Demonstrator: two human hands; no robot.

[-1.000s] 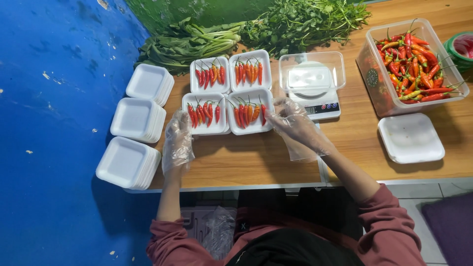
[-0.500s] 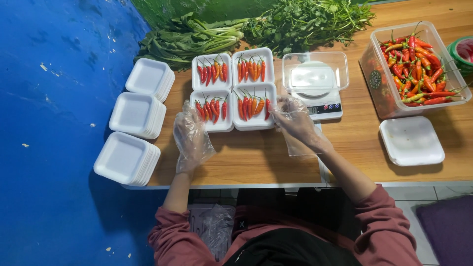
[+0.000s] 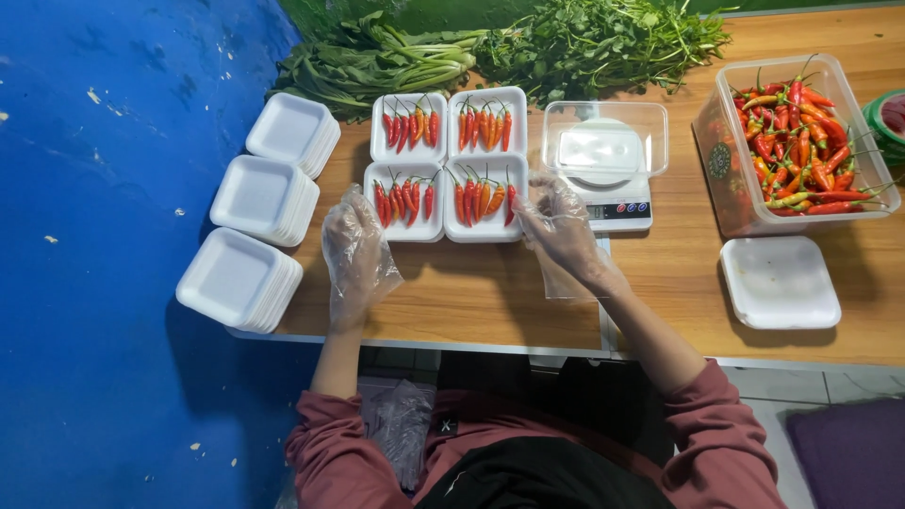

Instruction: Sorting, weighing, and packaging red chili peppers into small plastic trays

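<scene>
Left hand [image 3: 356,256], right hand [image 3: 558,229] spread, gloved, before chilli trays [image 3: 447,162]; scale [image 3: 611,179] right.

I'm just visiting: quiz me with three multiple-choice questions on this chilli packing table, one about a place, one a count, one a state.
1. Where do the empty white foam tray stacks sit?
A. at the table's left edge
B. on the scale
C. under the greens

2. How many white foam trays hold chillies?
A. two
B. four
C. six

3. What is in the clear plastic tub on the digital scale?
A. heaped chillies
B. leafy greens
C. no chillies

Answers: 1 A, three stacks line the left edge. 2 B, they form a two-by-two block. 3 C, its bottom shows bare over the scale.
</scene>
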